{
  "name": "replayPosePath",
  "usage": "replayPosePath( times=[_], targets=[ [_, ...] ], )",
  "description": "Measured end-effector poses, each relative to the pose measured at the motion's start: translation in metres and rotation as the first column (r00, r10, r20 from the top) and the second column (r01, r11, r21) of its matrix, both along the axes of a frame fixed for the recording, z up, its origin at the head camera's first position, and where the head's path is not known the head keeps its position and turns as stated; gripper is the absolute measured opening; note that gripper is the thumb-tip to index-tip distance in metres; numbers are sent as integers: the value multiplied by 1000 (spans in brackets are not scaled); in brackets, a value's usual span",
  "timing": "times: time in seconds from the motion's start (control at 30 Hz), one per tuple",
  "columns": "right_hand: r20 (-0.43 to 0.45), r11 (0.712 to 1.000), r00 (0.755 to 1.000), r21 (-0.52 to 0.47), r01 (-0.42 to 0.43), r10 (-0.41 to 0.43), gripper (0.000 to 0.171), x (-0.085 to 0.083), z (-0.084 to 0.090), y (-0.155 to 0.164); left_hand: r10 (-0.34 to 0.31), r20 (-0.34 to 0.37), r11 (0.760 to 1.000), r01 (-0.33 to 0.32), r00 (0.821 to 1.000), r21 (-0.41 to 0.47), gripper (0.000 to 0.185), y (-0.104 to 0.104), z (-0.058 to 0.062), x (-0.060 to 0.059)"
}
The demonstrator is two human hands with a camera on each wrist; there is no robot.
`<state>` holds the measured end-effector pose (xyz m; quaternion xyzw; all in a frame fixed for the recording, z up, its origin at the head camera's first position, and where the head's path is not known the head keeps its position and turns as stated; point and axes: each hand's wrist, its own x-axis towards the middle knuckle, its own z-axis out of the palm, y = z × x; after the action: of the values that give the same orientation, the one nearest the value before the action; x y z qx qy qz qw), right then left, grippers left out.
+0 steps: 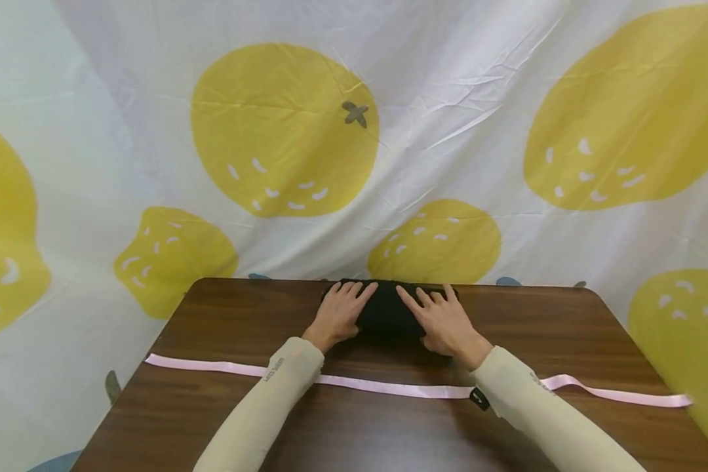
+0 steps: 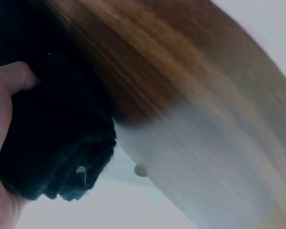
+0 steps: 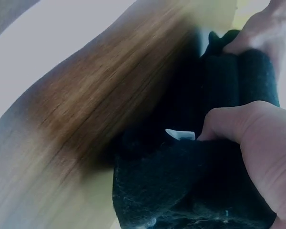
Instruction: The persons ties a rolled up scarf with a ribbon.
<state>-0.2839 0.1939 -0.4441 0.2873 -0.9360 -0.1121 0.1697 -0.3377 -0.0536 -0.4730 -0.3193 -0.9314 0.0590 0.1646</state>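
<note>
A black fuzzy cloth (image 1: 386, 308), folded into a thick bundle, lies at the far edge of the table. My left hand (image 1: 341, 311) grips its left part, fingers spread over the top and thumb in front. On the right part, my right hand (image 1: 447, 322) holds it the same way. The left wrist view shows the thumb (image 2: 19, 76) pressed into the cloth (image 2: 62, 129) and its ragged-looking end. In the right wrist view, a small white tag (image 3: 180, 134) sticks out beside the right thumb (image 3: 229, 121), and rolled layers show beyond it.
A pink ribbon (image 1: 389, 387) runs across the brown wooden table (image 1: 254, 321), passing under both forearms. Behind the table hangs a white curtain (image 1: 436, 85) printed with yellow fruit. A small black piece (image 1: 479, 398) shows at the right sleeve.
</note>
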Motion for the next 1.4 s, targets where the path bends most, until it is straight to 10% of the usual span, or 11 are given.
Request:
replayPosePath(
  times=[0.47,0.77,1.4],
  targets=[
    [-20,998,998,-30,-54,54,99,25,20,-11,-155,-43,983,159,987,97,97,-26,9,-2],
    [-72,979,984,-113,-168,161,96,38,30,-11,-270,-119,922,292,956,253,91,-38,6,-3],
    [-169,957,953,-107,-271,251,88,77,57,-31,-316,-134,897,342,939,279,100,-44,17,-2]
  ],
)
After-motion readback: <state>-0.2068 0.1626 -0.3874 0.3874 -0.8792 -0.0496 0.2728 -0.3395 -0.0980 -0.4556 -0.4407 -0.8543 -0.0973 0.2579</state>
